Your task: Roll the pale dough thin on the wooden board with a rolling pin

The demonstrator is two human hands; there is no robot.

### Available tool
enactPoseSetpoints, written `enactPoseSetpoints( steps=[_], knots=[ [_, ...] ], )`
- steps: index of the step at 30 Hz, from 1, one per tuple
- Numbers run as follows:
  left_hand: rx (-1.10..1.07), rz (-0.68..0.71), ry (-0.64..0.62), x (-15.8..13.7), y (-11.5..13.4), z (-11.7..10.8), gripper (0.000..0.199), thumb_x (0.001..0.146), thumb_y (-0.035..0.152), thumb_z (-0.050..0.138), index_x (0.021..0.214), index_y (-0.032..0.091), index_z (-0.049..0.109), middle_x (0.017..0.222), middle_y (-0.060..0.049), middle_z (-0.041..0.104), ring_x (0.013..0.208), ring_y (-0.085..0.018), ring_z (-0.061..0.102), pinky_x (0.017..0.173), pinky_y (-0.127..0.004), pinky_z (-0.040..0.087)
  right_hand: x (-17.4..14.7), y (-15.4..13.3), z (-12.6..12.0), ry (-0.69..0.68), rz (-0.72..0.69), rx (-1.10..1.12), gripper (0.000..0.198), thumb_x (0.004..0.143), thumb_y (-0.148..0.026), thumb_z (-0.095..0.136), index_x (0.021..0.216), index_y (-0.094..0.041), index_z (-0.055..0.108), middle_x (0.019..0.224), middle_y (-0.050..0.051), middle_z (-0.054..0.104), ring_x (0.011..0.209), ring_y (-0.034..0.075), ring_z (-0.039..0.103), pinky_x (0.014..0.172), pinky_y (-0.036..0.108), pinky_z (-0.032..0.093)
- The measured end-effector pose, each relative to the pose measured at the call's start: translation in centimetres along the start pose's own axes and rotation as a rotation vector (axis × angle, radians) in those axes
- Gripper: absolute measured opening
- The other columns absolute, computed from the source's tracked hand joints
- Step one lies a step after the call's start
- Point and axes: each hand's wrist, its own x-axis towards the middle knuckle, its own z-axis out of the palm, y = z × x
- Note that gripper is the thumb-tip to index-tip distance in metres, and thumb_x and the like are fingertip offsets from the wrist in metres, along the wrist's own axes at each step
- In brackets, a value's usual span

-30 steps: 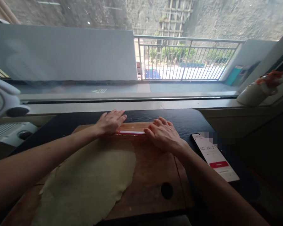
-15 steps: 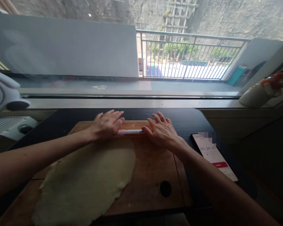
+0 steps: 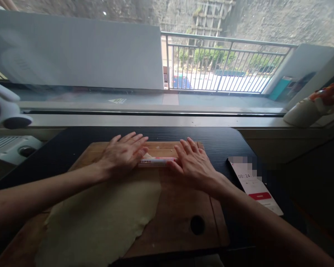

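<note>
And there's the printed roller, crosswise under the left hand and the right hand, both palms down, fingers stretched forward, the pair set apart! The pale dough sheet spreads from it toward the body, across the wooden board.

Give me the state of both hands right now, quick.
Left hand: open, palm down over the printed rod, fingers extended.
Right hand: open, palm down over the same rod, fingers extended.
</note>
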Motion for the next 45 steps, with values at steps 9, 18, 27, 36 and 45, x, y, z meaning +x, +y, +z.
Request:
enactPoseSetpoints(
  steps=[9, 18, 27, 36, 45],
  knots=[
    [-0.036, 0.022, -0.036, -0.4, 0.0, -0.2, 0.06, 0.091, 0.053, 0.019, 0.14, 0.023, 0.038, 0.146, -0.003, 0.038, 0.137, -0.024, 0.027, 0.109, -0.045, 0.021, -0.8, -0.3, 0.2, 0.066, -0.004, -0.002, 0.065, 0.091, -0.062, 0.023, 0.137, -0.019, 0.041, 0.149, 0.01, 0.03, 0.14, 0.028, 0.012, 0.11, 0.05, 0.016],
    [-0.004, -0.021, -0.003, 0.4, 0.3, -0.1, 0.059, 0.092, 0.053, 0.018, 0.14, 0.024, 0.038, 0.146, -0.002, 0.038, 0.137, -0.023, 0.027, 0.108, -0.043, 0.021, 0.2, 0.1, 0.2, 0.041, -0.009, -0.005, 0.068, 0.091, -0.063, 0.019, 0.136, -0.018, 0.041, 0.148, 0.012, 0.032, 0.14, 0.029, 0.013, 0.109, 0.05, 0.017],
    [-0.02, -0.025, -0.077, 1.8, -0.5, 0.0, 0.065, 0.09, 0.056, 0.016, 0.141, 0.022, 0.037, 0.146, -0.003, 0.038, 0.136, -0.026, 0.028, 0.106, -0.042, 0.023, 0.7, 0.0, 0.2, 0.121, -0.009, -0.003, 0.061, 0.092, -0.06, 0.028, 0.133, -0.018, 0.045, 0.147, 0.01, 0.033, 0.14, 0.027, 0.013, 0.11, 0.047, 0.016],
    [-0.015, -0.007, -0.123, 1.0, 0.0, -0.3, 0.061, 0.091, 0.054, 0.014, 0.139, 0.027, 0.039, 0.148, -0.003, 0.035, 0.138, -0.026, 0.025, 0.105, -0.05, 0.021, -7.7, 6.2, -3.5, 0.253, -0.006, 0.134, 0.04, 0.094, -0.025, 0.033, 0.133, -0.025, 0.044, 0.142, 0.005, 0.043, 0.14, 0.022, 0.016, 0.108, 0.049, 0.026],
    [-0.007, -0.001, -0.096, 1.1, 0.3, -0.6, 0.057, 0.091, 0.051, 0.019, 0.137, 0.028, 0.043, 0.145, -0.002, 0.04, 0.136, -0.026, 0.029, 0.103, -0.045, 0.025, -10.2, 14.3, -2.6, 0.168, 0.141, 0.055, 0.037, 0.094, -0.026, 0.031, 0.126, -0.024, 0.051, 0.131, 0.005, 0.055, 0.138, 0.022, 0.024, 0.105, 0.05, 0.029]
  ],
)
